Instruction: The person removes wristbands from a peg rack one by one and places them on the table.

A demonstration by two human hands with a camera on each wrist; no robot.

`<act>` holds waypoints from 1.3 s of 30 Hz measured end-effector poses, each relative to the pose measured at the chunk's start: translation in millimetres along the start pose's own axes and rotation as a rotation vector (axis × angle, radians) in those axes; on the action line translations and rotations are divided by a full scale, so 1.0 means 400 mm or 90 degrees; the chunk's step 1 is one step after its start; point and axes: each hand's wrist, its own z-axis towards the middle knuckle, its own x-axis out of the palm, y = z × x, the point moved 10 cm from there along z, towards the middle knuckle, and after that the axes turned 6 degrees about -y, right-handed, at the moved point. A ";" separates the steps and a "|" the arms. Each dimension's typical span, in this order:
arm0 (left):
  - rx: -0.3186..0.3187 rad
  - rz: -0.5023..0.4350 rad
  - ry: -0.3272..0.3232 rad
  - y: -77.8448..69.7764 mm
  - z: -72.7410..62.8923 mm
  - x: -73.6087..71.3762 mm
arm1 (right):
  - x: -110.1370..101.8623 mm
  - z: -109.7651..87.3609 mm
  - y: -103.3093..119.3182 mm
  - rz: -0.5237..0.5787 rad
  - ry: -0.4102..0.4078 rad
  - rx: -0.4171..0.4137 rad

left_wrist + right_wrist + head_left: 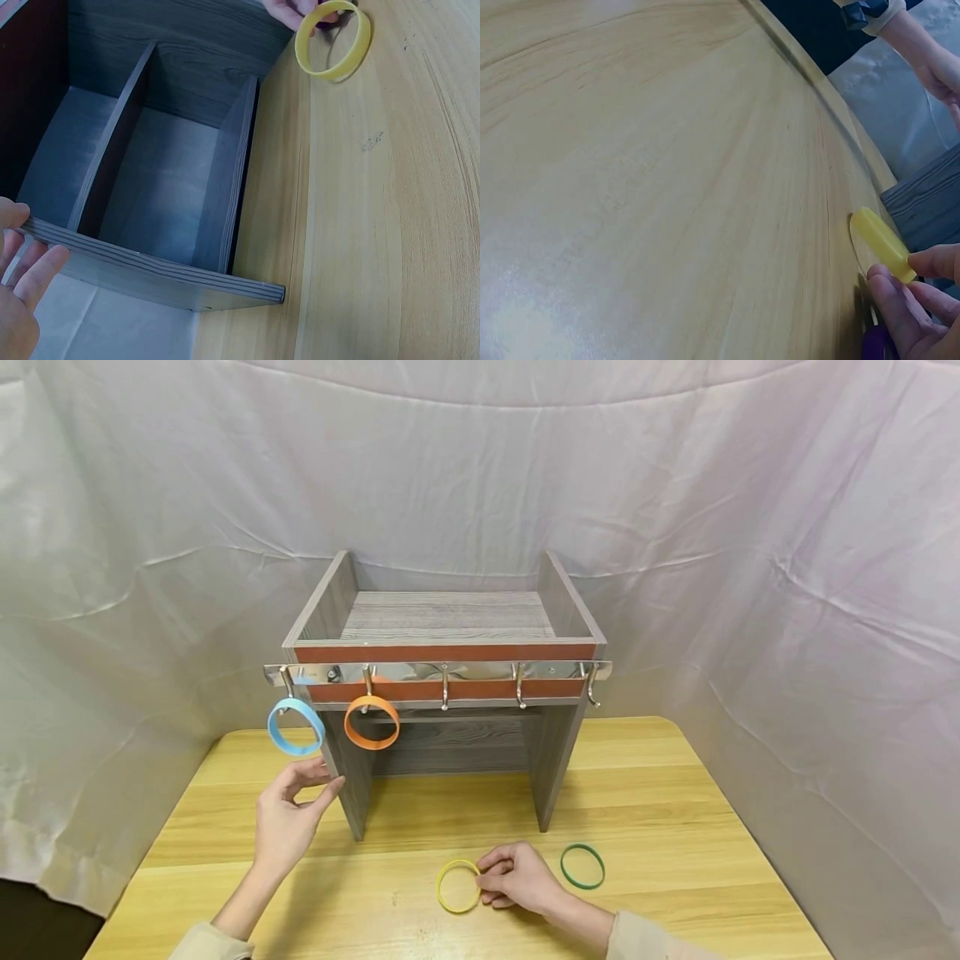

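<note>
My left hand (288, 814) grips the front edge of the grey wooden stand's left side panel (172, 271), thumb and fingers on opposite faces. My right hand (517, 878) pinches a yellow wristband (883, 246) by its right side, low over the table. Part of a purple item (875, 343) shows beneath the right hand; most of it is hidden. A green wristband (584, 887) lies on the table to the right of that hand. From the two leftmost hooks of the metal hook rail (480, 671) hang a light blue wristband (295, 750) and an orange wristband (371, 744).
The grey stand (450, 614) has an open tray top, and the hook rail runs across its front. Three hooks to the right carry nothing. Wood-grain table (675, 860) extends around the stand, with grey cloth (465, 477) behind and at both sides.
</note>
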 end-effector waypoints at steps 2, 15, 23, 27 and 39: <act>-0.001 -0.001 0.000 -0.001 -0.001 0.000 | -0.006 -0.003 0.004 -0.009 -0.004 -0.005; -0.005 0.001 -0.003 -0.001 0.000 0.000 | -0.075 -0.026 0.056 -0.012 -0.055 -0.055; -0.004 0.000 -0.001 -0.005 0.000 0.000 | -0.120 -0.048 0.095 -0.001 -0.087 -0.105; -0.003 -0.002 0.000 -0.007 -0.002 0.000 | -0.144 -0.057 0.112 -0.007 -0.103 -0.120; -0.001 0.006 -0.002 -0.002 -0.002 -0.002 | -0.226 -0.104 0.210 0.016 -0.157 -0.204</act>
